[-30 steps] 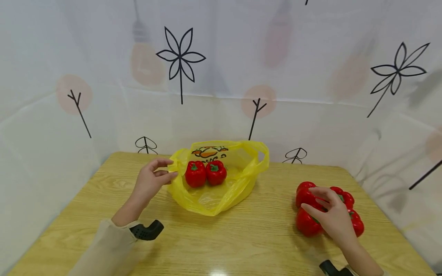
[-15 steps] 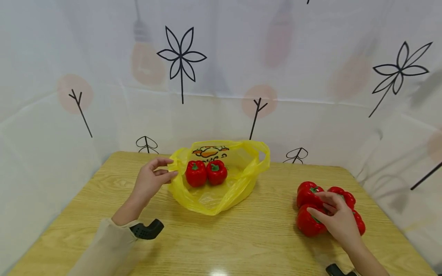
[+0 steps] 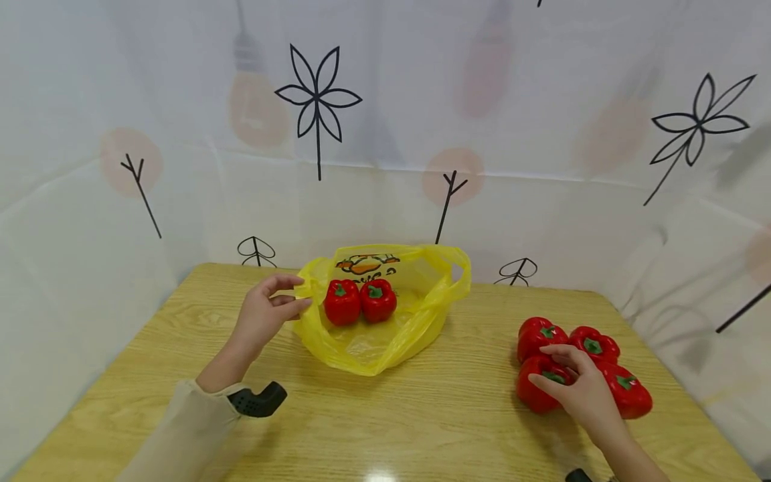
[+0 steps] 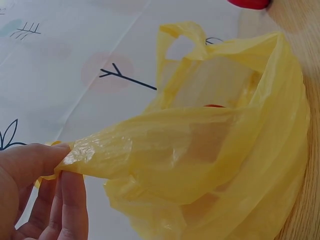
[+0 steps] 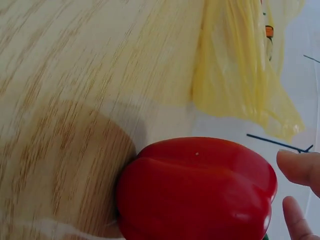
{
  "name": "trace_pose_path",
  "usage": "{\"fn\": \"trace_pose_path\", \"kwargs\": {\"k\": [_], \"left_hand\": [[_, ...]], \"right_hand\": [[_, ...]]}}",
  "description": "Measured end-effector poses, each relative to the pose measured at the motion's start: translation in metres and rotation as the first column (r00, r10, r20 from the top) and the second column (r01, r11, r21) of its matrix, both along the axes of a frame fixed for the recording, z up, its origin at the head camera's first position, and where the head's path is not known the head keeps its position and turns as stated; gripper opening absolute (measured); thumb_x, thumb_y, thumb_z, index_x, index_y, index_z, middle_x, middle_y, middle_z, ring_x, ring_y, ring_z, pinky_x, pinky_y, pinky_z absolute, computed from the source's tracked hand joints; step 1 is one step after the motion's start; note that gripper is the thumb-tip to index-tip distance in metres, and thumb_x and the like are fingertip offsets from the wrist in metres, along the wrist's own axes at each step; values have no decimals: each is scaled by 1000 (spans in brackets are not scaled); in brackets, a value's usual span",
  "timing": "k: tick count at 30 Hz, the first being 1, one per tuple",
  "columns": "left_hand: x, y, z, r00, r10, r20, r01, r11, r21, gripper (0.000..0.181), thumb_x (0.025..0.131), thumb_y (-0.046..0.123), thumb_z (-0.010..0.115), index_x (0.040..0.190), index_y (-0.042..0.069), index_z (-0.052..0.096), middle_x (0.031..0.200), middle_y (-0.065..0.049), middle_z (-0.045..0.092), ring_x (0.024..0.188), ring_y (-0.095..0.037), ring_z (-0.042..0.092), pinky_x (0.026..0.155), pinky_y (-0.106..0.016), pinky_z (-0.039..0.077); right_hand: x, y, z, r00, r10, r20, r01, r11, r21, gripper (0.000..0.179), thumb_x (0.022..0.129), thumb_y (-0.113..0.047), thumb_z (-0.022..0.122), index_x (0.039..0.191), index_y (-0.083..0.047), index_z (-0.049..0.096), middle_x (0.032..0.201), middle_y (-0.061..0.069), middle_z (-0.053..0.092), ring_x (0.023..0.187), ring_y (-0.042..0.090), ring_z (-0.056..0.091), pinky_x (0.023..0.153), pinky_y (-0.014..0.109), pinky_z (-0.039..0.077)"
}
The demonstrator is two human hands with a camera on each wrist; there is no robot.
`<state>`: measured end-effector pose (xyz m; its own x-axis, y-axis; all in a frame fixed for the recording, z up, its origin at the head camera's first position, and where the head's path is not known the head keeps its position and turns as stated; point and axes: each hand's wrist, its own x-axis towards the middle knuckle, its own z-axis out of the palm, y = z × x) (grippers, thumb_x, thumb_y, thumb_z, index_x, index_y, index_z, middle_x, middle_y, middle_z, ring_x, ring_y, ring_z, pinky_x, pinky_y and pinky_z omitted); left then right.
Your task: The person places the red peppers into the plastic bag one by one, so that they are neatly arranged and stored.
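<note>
My left hand (image 3: pixel 265 311) pinches the left edge of a yellow plastic bag (image 3: pixel 415 341) between thumb and fingers, pulling its side taut in the left wrist view. Inside the bag two red bell peppers (image 3: pixel 342 304) sit side by side, green stems up. Over on the right, my right hand (image 3: pixel 581 388) hovers at the near left bell pepper (image 3: pixel 536 395) of a group of several. Its thumb and fingers are spread around the top, and the right wrist view shows a small gap between them and that pepper (image 5: pixel 195 190).
Behind that pepper stand two more, a left one (image 3: pixel 536 338) and a right one (image 3: pixel 593 345). A further pepper (image 3: pixel 629 395) leans on its side right of my hand. All rest on a wooden table (image 3: pixel 421 428), with a patterned white cloth (image 3: pixel 385 201) behind.
My right hand has shifted slightly, back to the near left pepper. The near right pepper has tipped over and moved right. My left hand and the bag stay put.
</note>
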<state>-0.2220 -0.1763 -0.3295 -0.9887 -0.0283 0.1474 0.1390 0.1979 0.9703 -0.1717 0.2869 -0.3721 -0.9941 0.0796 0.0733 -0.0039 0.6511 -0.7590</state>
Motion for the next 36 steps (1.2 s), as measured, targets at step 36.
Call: {"fn": "trace_pose_path", "kwargs": {"k": [36], "left_hand": [[-2,1,1,1000,-6,10,6,1000,2,41,83,13,71,119,3,53,115,-12,52,84,-16,60,73,-28,54]], "right_hand": [[-4,-1,-13,960,237,149,-227,970,-84,71,78,-27,77,134,-6,40,137,21,39,126,51,28,91,56,42]]}}
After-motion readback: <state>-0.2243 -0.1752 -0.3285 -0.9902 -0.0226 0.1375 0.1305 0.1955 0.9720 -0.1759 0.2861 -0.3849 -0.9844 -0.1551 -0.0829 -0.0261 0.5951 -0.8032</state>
